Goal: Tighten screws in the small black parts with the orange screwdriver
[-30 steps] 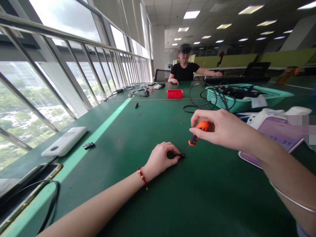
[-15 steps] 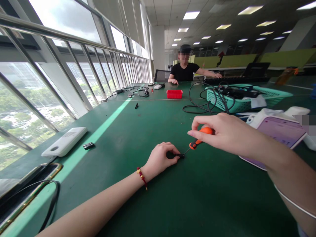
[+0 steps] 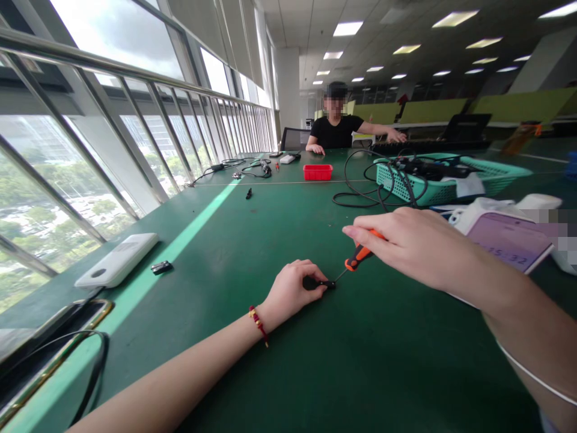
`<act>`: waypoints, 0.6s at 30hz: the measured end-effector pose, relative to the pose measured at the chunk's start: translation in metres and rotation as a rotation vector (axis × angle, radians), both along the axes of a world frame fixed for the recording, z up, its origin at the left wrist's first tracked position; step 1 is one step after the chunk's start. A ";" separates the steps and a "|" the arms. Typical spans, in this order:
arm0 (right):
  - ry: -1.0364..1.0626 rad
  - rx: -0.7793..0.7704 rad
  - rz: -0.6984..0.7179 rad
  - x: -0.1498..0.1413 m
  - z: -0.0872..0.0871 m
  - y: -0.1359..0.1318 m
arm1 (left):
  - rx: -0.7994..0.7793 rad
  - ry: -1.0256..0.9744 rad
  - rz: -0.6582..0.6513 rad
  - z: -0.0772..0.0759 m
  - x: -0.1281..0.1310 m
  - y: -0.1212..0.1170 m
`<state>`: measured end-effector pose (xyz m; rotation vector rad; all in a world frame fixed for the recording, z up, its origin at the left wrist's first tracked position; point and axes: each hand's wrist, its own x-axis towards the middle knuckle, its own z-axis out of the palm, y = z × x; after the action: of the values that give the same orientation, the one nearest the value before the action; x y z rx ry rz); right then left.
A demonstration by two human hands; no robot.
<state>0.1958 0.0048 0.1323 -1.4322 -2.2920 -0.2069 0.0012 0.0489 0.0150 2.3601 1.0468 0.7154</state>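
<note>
My left hand (image 3: pixel 295 285) rests on the green table (image 3: pixel 216 373), pinching a small black part (image 3: pixel 330 284) between thumb and fingers. Most of that part is hidden by the fingers, so its kind does not show. My right hand (image 3: pixel 392 237) grips an orange and black screwdriver (image 3: pixel 358 257) by its handle. The screwdriver is tilted, its thin shaft slanting down to the left. Its tip meets the black part's right end, just beyond the left fingertips.
A red tray (image 3: pixel 318 173) and a turquoise basket (image 3: pixel 442 187) of cables stand farther back. On the left lie a white power bank (image 3: pixel 119 258) and a small black piece (image 3: pixel 161 267). A phone (image 3: pixel 511 240) leans beyond my right wrist. Another person (image 3: pixel 336 129) sits across.
My right hand has turned over the screwdriver handle, fingers now more extended and covering its top. The left hand and the black part have stayed in place.
</note>
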 end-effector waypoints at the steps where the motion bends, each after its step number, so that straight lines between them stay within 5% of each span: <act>1: 0.006 0.005 0.003 -0.001 0.000 0.000 | 0.001 -0.001 0.001 0.000 0.000 0.000; 12: 0.063 -0.148 0.024 0.000 0.004 -0.006 | 0.006 0.010 0.007 0.000 -0.002 0.000; 18: 0.073 -0.036 -0.001 -0.004 0.005 -0.007 | 0.015 0.017 0.007 -0.001 -0.001 0.000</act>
<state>0.1921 -0.0018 0.1369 -1.4343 -2.2466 -0.1123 0.0006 0.0489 0.0142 2.3799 1.0607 0.7093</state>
